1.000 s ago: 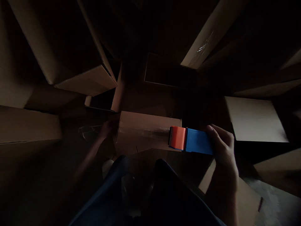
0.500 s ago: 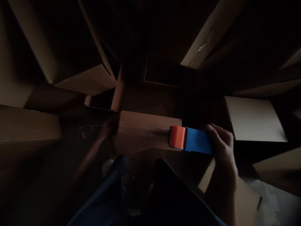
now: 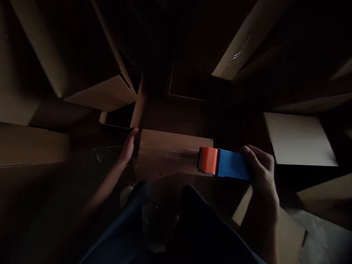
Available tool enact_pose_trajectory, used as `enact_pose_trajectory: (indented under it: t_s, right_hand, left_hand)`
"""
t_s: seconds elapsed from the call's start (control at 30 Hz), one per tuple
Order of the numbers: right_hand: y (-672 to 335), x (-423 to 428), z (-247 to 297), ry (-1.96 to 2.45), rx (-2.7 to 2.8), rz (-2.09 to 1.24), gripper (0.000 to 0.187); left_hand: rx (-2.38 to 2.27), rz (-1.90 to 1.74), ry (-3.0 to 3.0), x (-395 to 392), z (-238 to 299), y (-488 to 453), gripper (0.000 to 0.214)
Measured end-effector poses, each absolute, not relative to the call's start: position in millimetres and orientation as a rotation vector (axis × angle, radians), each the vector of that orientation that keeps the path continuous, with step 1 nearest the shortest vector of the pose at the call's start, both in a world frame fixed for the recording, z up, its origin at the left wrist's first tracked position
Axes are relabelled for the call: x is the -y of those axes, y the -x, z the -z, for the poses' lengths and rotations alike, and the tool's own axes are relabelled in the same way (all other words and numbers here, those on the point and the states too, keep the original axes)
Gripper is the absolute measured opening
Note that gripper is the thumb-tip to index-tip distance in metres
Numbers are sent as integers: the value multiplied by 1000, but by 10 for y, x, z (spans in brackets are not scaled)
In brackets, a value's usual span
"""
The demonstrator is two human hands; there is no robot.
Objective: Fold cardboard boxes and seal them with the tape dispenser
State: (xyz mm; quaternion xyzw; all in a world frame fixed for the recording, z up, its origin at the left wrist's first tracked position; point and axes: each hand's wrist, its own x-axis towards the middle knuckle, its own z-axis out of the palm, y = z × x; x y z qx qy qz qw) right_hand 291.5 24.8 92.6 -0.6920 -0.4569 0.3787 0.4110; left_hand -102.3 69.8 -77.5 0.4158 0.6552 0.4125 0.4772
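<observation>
A small cardboard box lies in front of my knees, with a shiny strip of clear tape running along its top. My right hand grips the blue body of a tape dispenser. The dispenser's orange head and dark toothed edge rest at the box's right end, over the tape strip. At the opposite end is my left hand, fingers stretched out and held along the box's left side. Whether its palm presses on the cardboard is too dark to tell.
Large cardboard boxes stand around, including one at the upper left and a taped one at the upper right. A pale box is at the right. Loose clear plastic lies left of my left hand.
My left hand has moved up slightly and now shows clearly along the box's left end. The right hand, tape dispenser and box have barely shifted.
</observation>
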Motion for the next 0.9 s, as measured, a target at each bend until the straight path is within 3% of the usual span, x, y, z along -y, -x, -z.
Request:
enact_pose_trajectory:
  t_s: [0.37,0.8,0.9]
  right_hand:
    - [-2921,-244,-892,1745,1063,-939,59]
    - [-2935,-243,-918,1728,1079,-961,56]
    - [-2927,-247,-907,1731,1019,-976,59]
  left_hand:
    - [-1370,-860,-711,-735,159,487,80]
    - [-1239,-888,-806,-575,318,781,83]
    - [-1201,-907,-788,-529,332,773,92]
